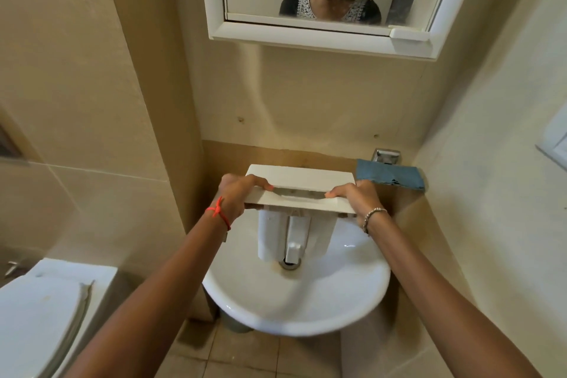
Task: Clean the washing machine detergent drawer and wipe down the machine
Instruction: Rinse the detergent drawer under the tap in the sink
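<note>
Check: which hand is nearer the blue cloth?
Right. The right hand grips the detergent drawer end just beside the blue cloth; the left hand holds the far end, a drawer's width away.

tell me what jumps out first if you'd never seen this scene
The white detergent drawer, held front panel up over the white sink at centre, with the left hand and right hand gripping its ends. Behind it to the right lies a blue cloth; above hangs a white-framed mirror.
</note>
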